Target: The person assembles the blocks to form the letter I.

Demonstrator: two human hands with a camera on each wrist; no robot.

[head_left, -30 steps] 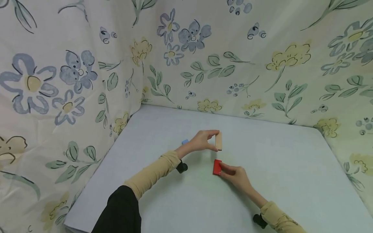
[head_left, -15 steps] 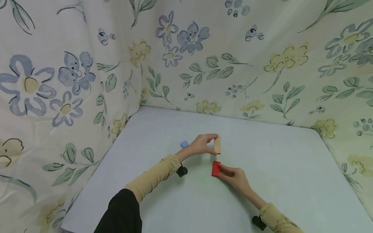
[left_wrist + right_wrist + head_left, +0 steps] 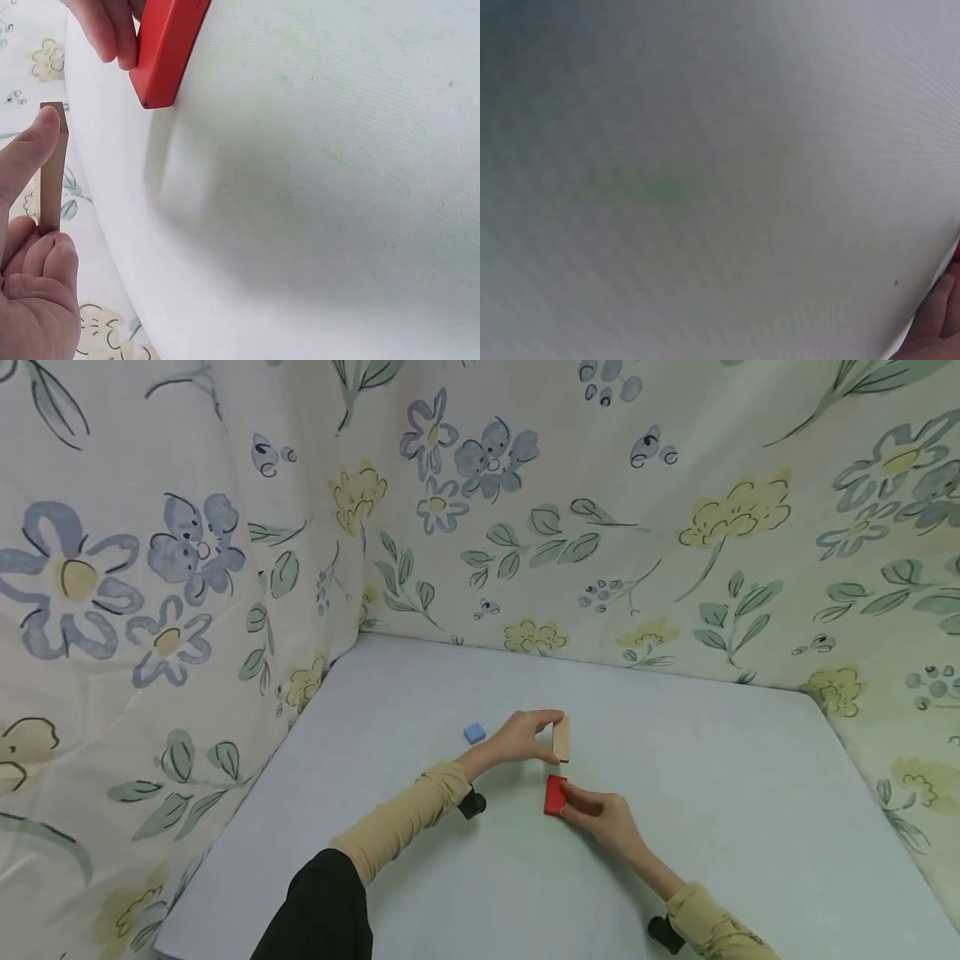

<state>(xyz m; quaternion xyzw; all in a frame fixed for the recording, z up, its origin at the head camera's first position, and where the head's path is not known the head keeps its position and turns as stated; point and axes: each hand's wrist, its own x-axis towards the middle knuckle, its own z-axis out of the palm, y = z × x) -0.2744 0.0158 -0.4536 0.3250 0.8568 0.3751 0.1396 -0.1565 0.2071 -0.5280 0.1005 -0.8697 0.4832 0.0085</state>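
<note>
My left hand (image 3: 521,737) holds a plain wooden block (image 3: 562,740) by its two ends, thumb at one and fingers at the other. In the left wrist view this wooden block (image 3: 52,176) stands out above the tabletop. Just nearer to me, my right hand (image 3: 611,820) pinches a red block (image 3: 555,796) at its right side. A small gap parts the two blocks in the head view. The red block (image 3: 166,52) appears at the top of the left wrist view, with right-hand fingers (image 3: 112,34) against it. Only part of the right hand (image 3: 934,326) shows in the right wrist view.
A small blue block (image 3: 474,733) lies on the white table (image 3: 720,793), left of the left hand. Floral cloth (image 3: 570,527) hangs along the table's back and left sides. Dark wrist cameras (image 3: 472,803) sit below both wrists.
My left hand has come slightly nearer with the wooden block, narrowing the gap to the red block. The blue block now shows more fully. The right hand stays almost in place.
</note>
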